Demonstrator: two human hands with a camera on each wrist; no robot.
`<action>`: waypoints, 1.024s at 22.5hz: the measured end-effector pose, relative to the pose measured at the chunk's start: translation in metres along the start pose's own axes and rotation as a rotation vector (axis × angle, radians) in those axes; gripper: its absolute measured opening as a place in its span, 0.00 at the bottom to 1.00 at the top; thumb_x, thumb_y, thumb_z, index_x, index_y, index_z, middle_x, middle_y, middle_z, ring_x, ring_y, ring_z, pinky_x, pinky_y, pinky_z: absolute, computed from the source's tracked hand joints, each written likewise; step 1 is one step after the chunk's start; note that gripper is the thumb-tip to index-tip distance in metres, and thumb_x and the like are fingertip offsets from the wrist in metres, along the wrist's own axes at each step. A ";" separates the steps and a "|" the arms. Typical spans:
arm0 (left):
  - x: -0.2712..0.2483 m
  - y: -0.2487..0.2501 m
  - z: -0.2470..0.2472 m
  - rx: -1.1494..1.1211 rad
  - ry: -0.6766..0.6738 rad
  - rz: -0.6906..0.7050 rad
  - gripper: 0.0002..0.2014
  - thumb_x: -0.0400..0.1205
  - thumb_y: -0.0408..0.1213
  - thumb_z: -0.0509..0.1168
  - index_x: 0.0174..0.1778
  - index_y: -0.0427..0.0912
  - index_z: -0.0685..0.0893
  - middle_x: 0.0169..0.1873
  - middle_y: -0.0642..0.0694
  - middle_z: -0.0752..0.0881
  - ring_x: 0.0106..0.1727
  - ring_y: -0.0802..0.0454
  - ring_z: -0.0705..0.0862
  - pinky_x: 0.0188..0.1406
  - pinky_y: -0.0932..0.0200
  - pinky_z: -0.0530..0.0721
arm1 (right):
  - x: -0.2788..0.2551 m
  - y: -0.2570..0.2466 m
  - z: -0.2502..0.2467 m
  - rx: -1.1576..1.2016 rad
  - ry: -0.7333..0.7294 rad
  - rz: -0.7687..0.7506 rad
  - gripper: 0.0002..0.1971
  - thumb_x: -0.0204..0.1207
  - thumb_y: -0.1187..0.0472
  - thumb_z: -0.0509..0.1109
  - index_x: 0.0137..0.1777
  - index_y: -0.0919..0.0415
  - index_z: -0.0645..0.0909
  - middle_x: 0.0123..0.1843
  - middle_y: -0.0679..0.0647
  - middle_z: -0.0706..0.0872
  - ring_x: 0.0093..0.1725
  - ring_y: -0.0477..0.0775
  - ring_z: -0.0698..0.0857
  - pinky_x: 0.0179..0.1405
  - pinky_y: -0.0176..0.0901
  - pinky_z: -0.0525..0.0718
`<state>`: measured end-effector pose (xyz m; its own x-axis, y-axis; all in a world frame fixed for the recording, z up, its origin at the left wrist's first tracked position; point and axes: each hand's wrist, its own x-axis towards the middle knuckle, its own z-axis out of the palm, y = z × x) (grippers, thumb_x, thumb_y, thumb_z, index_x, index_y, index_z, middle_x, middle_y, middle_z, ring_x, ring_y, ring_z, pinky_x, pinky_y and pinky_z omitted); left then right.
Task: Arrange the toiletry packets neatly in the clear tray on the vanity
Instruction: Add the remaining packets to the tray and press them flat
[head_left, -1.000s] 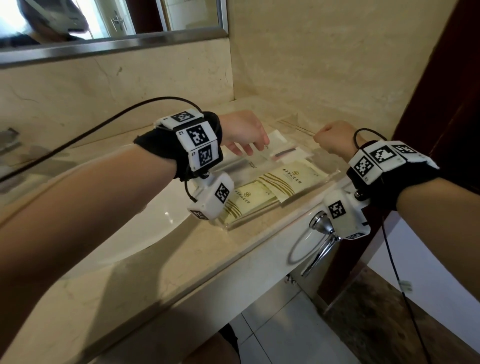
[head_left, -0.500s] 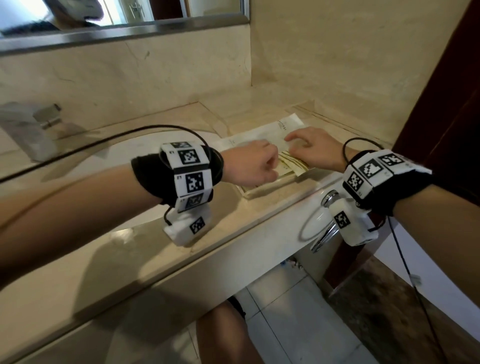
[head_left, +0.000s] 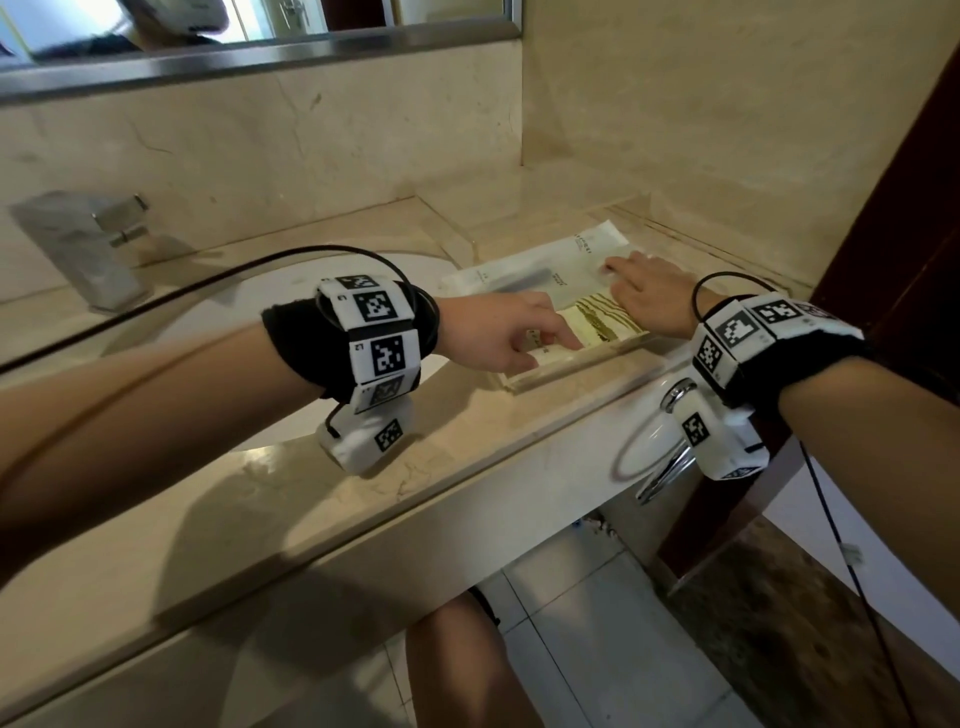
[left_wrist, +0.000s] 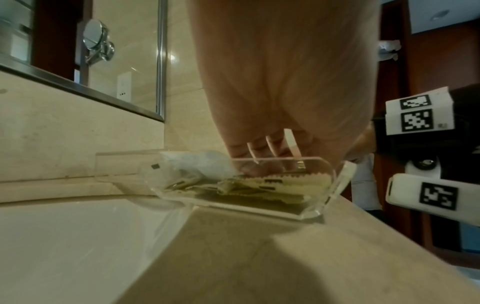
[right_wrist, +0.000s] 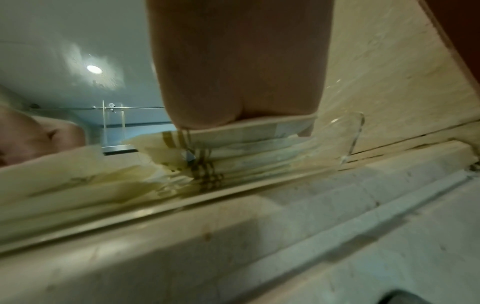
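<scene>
The clear tray (head_left: 582, 371) sits at the vanity's right end, near the front edge. Pale yellow packets with gold stripes (head_left: 602, 319) lie along its front. White packets (head_left: 550, 273) lie behind them. My left hand (head_left: 563, 340) reaches into the tray's left end, and its fingertips (left_wrist: 262, 167) press down on a yellow packet (left_wrist: 285, 182). My right hand (head_left: 626, 270) lies flat on the white packets at the right end. In the right wrist view the palm rests on a white packet (right_wrist: 259, 128) beside the tray wall (right_wrist: 357, 133). Neither hand grips anything.
A steel faucet (head_left: 78, 249) and the white basin (head_left: 208, 312) lie to the left. A mirror (head_left: 260, 31) runs along the back wall. A chrome towel ring (head_left: 654, 457) hangs below the counter edge. A marble side wall and a dark door frame (head_left: 909, 208) close off the right.
Both hands have dropped from above the tray onto the packets. The right fist has opened flat, and the left hand has moved to the tray's left end.
</scene>
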<state>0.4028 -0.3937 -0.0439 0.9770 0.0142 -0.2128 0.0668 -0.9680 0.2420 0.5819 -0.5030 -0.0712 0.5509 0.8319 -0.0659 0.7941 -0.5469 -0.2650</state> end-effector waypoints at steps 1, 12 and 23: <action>0.000 -0.001 0.002 -0.011 0.017 0.015 0.23 0.83 0.29 0.62 0.75 0.46 0.73 0.66 0.43 0.73 0.53 0.55 0.75 0.48 0.81 0.71 | 0.000 -0.002 0.000 -0.004 -0.008 0.011 0.24 0.86 0.58 0.45 0.81 0.57 0.58 0.80 0.62 0.64 0.79 0.64 0.62 0.78 0.52 0.60; 0.003 0.007 0.008 -0.102 0.061 0.025 0.23 0.85 0.24 0.54 0.76 0.41 0.73 0.62 0.47 0.72 0.51 0.63 0.71 0.44 0.91 0.63 | -0.011 -0.014 0.001 -0.062 -0.047 0.101 0.25 0.86 0.57 0.41 0.83 0.53 0.51 0.86 0.54 0.49 0.85 0.56 0.48 0.81 0.56 0.49; -0.018 -0.019 -0.017 -1.040 0.647 -0.647 0.17 0.84 0.35 0.57 0.68 0.37 0.75 0.67 0.42 0.74 0.56 0.51 0.71 0.50 0.59 0.73 | -0.010 0.015 -0.018 0.572 0.483 0.422 0.21 0.81 0.60 0.52 0.72 0.61 0.73 0.70 0.60 0.78 0.70 0.63 0.75 0.66 0.51 0.74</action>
<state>0.3877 -0.3713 -0.0282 0.6146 0.7737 -0.1540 0.3793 -0.1186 0.9176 0.5930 -0.5207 -0.0573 0.9230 0.3673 0.1146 0.3184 -0.5619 -0.7635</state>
